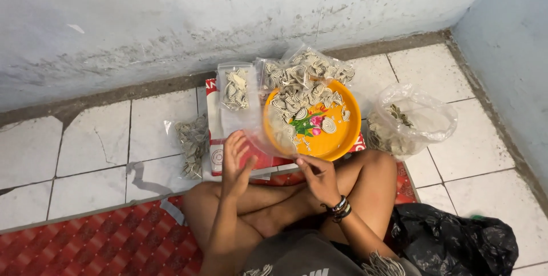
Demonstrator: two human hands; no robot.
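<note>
Above the orange tray (337,139), both hands' fingers (237,142) on a clear bag (257,119).

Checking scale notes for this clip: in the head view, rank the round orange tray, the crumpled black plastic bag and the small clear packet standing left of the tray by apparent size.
1. Crumpled black plastic bag, partly cut off, nearer the camera, so unsure.
2. Round orange tray.
3. Small clear packet.

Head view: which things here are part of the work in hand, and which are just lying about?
In use:
left hand and right hand, both on the clear plastic bag
orange tray of spiral pieces
filled small packets

Lying about:
black plastic bag
red patterned mat
large clear bag, holding similar pieces, possibly stock
</note>
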